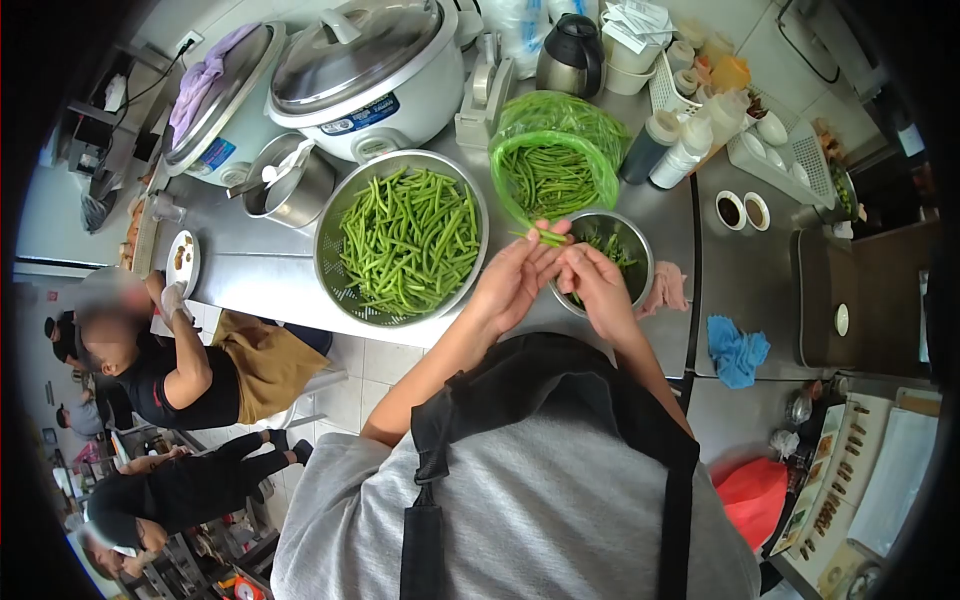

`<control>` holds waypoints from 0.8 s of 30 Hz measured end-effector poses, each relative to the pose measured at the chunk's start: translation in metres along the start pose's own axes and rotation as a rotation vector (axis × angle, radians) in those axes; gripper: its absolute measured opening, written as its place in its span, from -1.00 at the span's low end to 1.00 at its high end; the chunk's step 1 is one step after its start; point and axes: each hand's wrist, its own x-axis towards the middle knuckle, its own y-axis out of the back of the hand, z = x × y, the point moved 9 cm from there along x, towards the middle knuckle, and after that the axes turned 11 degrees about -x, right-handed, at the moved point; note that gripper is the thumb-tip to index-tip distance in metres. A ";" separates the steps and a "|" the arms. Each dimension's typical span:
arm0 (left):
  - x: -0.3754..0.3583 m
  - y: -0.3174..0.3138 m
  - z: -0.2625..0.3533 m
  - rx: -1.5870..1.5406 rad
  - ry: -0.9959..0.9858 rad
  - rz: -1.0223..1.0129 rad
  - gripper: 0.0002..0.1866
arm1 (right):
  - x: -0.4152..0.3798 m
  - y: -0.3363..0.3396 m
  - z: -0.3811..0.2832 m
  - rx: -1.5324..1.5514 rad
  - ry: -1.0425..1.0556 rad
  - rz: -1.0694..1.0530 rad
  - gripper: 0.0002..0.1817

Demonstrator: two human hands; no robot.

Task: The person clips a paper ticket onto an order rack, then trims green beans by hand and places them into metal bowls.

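Note:
Green beans (550, 237) are pinched between the fingers of my left hand (512, 275), just above the near side of a green plastic bag. My right hand (595, 277) meets it with thumb and fingers closed on the same beans, over a small metal bowl (648, 270) that holds bean scraps. The open green bag (560, 115) is full of long whole beans. Left of my hands stands a large metal colander (330, 262) heaped with shorter bean pieces. How many beans my fingers hold is hard to make out.
Two large rice cookers (365, 85) stand at the back left, near a metal pot (290, 185). Sauce bottles (683, 152) and a thermos jug (572, 55) line the back. A pink cloth (665, 290) lies right of the bowl. A co-worker (190, 365) sits at the left holding a plate.

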 end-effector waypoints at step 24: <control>-0.044 -0.007 0.185 1.630 -0.927 0.429 -0.58 | 0.201 0.028 0.019 -1.650 -0.196 0.040 -0.62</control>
